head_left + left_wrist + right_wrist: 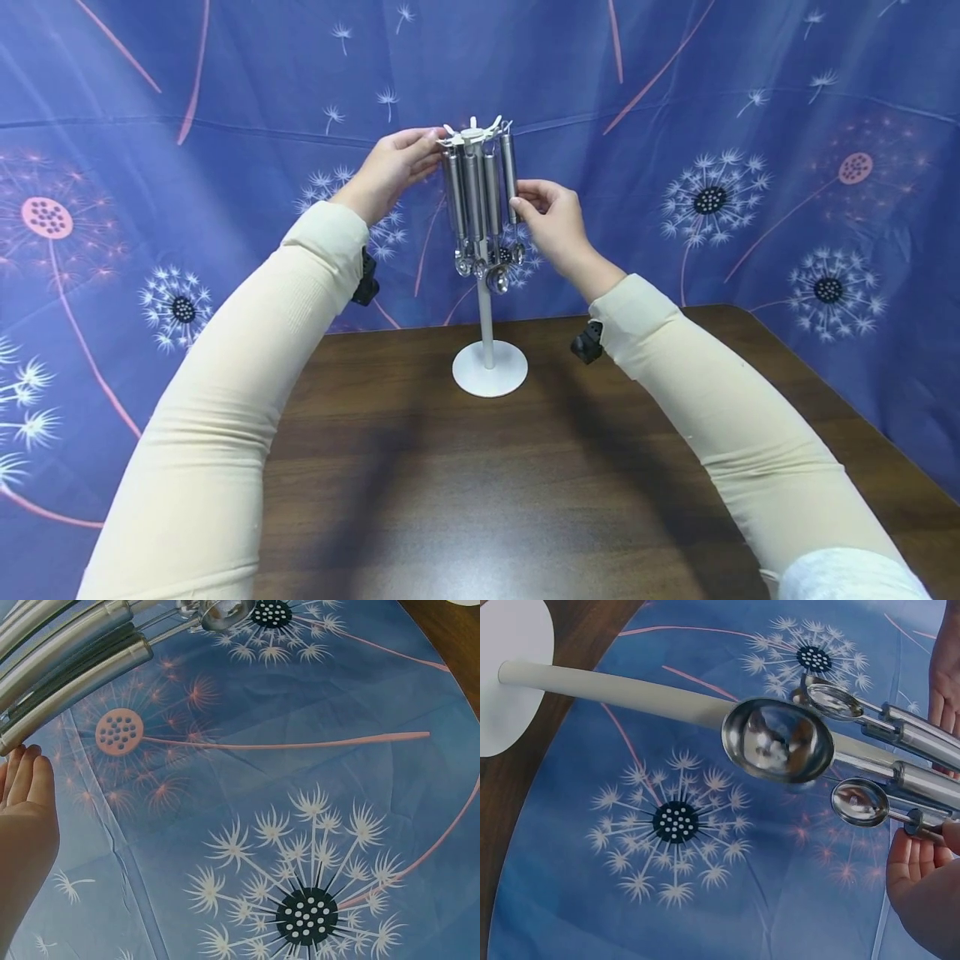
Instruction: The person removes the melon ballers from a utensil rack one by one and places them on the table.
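A white stand's spoked top [472, 133] carries several steel scoops, which hang by their handles with the bowls downward. My right hand [553, 218] pinches the lower handle of a small round melon baller [859, 802] on the stand's right side, its top end up at a hook. Beside it, a larger oval scoop [778, 740] hangs near the post. On the other side, my left hand [393, 167] touches the left edge of the spoked top. Its fingers [22, 780] are straight, close to the upper end of a steel handle [82, 694]; the left thumb is hidden in the left wrist view.
The stand's round white base [471, 382] sits on a brown wooden table [480, 500], close to its back edge. A blue curtain [300, 67] with dandelion prints hangs right behind. Black wrist cameras are strapped under both sleeves.
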Demonstrator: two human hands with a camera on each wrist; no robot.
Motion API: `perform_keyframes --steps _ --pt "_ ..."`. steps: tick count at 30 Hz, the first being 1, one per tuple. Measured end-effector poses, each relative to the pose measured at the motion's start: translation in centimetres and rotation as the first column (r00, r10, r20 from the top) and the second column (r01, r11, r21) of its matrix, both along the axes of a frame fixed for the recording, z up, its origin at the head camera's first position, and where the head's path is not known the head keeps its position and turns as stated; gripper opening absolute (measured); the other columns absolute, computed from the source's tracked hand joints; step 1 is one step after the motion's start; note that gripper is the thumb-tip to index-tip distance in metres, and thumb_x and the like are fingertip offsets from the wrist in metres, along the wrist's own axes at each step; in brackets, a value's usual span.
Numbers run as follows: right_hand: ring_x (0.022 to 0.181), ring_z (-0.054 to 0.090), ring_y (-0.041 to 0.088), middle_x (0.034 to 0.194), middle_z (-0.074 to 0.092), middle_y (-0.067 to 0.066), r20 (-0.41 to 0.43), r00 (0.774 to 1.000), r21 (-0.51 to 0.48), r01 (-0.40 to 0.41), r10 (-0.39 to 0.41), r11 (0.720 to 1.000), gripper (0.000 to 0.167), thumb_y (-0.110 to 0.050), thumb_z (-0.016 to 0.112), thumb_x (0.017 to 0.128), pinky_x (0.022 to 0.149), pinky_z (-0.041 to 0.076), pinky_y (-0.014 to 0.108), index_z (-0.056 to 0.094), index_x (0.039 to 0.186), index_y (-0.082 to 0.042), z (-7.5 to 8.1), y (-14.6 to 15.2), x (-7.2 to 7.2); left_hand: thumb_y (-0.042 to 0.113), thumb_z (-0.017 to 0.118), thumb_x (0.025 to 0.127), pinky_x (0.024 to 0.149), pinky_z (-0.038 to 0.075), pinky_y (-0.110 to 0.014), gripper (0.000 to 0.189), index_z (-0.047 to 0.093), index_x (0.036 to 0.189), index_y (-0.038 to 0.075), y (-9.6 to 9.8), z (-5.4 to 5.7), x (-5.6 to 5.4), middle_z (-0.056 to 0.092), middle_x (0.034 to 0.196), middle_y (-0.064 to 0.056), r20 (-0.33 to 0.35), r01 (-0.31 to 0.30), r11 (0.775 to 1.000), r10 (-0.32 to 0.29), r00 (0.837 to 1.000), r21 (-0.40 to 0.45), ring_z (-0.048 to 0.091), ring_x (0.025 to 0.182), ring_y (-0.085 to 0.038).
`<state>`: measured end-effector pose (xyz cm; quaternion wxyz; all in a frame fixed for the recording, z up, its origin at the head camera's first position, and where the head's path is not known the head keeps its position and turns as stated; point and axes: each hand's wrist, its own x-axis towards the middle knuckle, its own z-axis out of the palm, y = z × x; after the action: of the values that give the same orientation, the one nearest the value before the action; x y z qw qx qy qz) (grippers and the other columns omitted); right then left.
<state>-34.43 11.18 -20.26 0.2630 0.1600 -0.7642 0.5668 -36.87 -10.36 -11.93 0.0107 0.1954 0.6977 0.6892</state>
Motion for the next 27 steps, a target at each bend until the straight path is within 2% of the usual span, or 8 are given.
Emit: perform_keyframes --steps 10,18,23,27 --pt "0.079 0.057 0.003 0.103 0.066 0.010 0.030 1.000 -0.052 0.004 -0.002 0.999 0.028 -0.008 0.062 0.095 0.078 0.052 0.019 0.063 0.120 0.003 0.4 0.4 0.2 0.017 0.049 0.102 0.113 0.034 -0.024 0.047 0.040 0.145 0.001 0.1 0.0 0.1 0.043 0.149 -0.014 -0.012 -0.034 0.999 0.033 0.999 -0.027 0.043 0.138 -0.020" --pt "0.075 0.057 0.004 0.094 0.065 0.003 0.040 0.999 -0.092 0.003 0.000 0.996 0.027 -0.007 0.063 0.093 0.075 0.051 0.020 0.063 0.117 0.005 0.0 0.9 0.5 0.017 0.048 0.103 0.115 0.031 -0.024 0.051 0.033 0.149 0.002 0.1 -0.1 0.1 0.039 0.152 -0.012 -0.037 -0.023 0.999 0.021 0.999 -0.049 0.038 0.141 -0.018" --pt "0.074 0.058 0.004 0.093 0.066 0.002 0.052 0.999 -0.091 0.001 0.004 0.996 0.026 -0.007 0.064 0.093 0.074 0.051 0.019 0.064 0.117 0.005 -0.5 1.1 0.8 0.016 0.047 0.103 0.116 0.030 -0.024 0.053 0.029 0.151 0.003 0.0 -0.1 0.2 0.036 0.155 -0.011 -0.045 -0.013 0.999 0.011 0.999 -0.051 0.036 0.142 -0.017" --pt "0.073 0.057 0.003 0.096 0.066 0.005 0.068 0.998 -0.078 0.001 0.004 0.997 0.028 -0.009 0.064 0.093 0.077 0.052 0.023 0.064 0.118 0.004 -0.9 1.3 0.9 0.015 0.047 0.103 0.116 0.030 -0.023 0.052 0.030 0.150 0.003 0.1 -0.2 0.2 0.036 0.155 -0.010 -0.047 -0.010 0.999 0.008 0.999 -0.039 0.036 0.142 -0.017"
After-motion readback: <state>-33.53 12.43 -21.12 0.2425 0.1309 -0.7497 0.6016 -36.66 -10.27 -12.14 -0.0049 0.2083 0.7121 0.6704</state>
